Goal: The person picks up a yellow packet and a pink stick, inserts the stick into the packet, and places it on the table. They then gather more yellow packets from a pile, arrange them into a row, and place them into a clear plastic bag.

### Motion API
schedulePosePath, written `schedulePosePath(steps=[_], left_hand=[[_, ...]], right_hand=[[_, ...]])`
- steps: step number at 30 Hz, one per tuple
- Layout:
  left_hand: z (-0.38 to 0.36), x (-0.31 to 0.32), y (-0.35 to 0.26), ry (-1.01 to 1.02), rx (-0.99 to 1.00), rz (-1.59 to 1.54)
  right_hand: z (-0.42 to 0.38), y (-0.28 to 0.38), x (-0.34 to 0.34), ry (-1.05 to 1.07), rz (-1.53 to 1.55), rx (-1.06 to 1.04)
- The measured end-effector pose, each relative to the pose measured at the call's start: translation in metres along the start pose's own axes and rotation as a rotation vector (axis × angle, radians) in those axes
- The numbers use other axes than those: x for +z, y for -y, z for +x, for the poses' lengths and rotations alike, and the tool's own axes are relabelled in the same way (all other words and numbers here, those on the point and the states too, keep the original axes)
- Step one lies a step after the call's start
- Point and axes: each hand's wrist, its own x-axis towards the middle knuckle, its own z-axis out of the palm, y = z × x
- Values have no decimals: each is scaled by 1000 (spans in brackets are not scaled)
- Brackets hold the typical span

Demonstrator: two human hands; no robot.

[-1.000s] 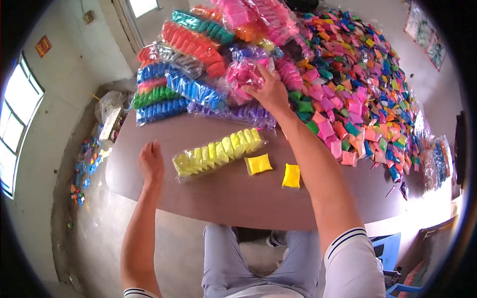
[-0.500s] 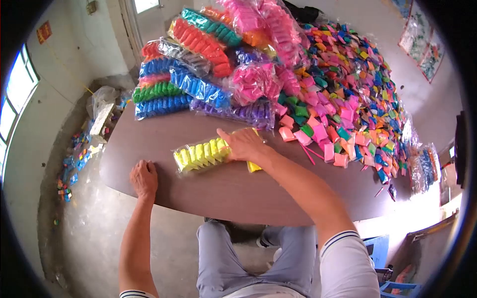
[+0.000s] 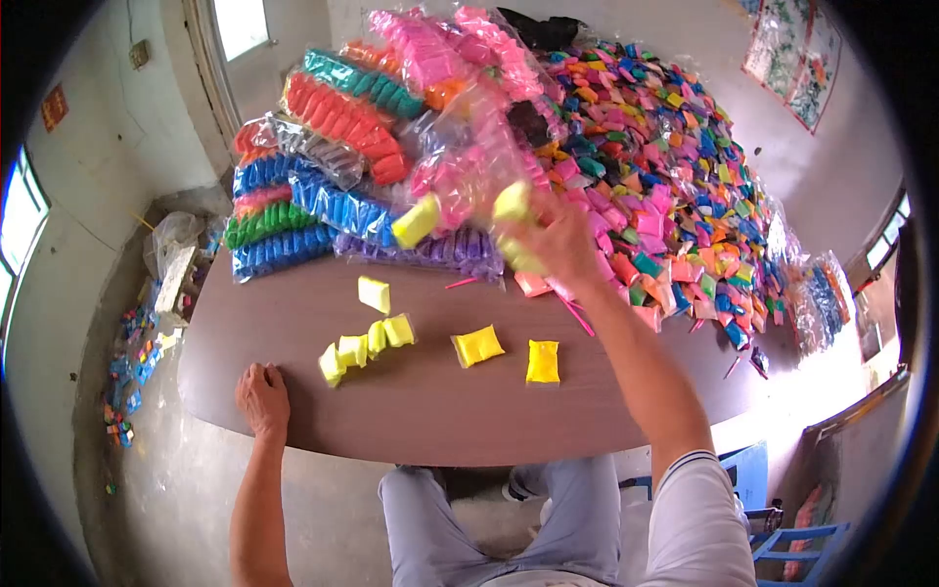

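Observation:
My left hand point(image 3: 263, 399) rests at the table's near left edge, fingers curled together with nothing visible in them. My right hand point(image 3: 558, 243), blurred by motion, is raised over the table in front of the heap, closed on yellow packets point(image 3: 522, 252). Another yellow packet point(image 3: 416, 221) hangs in the air to its left, blurred. A row of pale yellow packets point(image 3: 376, 338) lies loose on the table, with one packet point(image 3: 374, 293) behind it. Two deeper yellow packets, one point(image 3: 478, 345) left of the other point(image 3: 543, 362), lie flat on the right.
Clear bags of coloured packets point(image 3: 342, 122) are piled at the back left of the table point(image 3: 411, 421). A large heap of loose mixed packets point(image 3: 646, 166) covers the back right. Pink strips point(image 3: 577, 316) lie at its front edge. A blue chair point(image 3: 797, 538) stands at lower right.
My right hand has lifted up and right from the table. The bagged yellow row has become separate packets, and two deeper yellow ones are uncovered. The whole view has shifted; my left hand still rests.

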Motion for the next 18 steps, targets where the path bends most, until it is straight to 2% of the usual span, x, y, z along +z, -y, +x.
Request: schedulePosePath(steps=[1,2,4,5,8,10,14,17,18], left_hand=[[0,1,-1,18,-10,-2],[-1,1,-2,19,-12,-2],[-1,1,-3,13,-29,27],[0,1,-4,12,-33,36],[0,3,-3,25,-51,84],[1,2,-4,20,-59,87],[3,-1,-7,72,-89,119],[2,3,-3,16,-53,125],[2,4,-4,22,-58,126]], right_hand=[[14,-1,-13,-97,-64,-35],[29,-2,-21,-95,-65,-34],[64,-5,-31,-53,-346,6],[80,-5,-28,-50,-337,6],[123,-8,3,-72,-419,-83],[138,-21,30,6,-646,-182],[145,-19,52,178,-711,-180],[134,-11,51,132,-674,-230],[132,-14,47,190,-620,-237]])
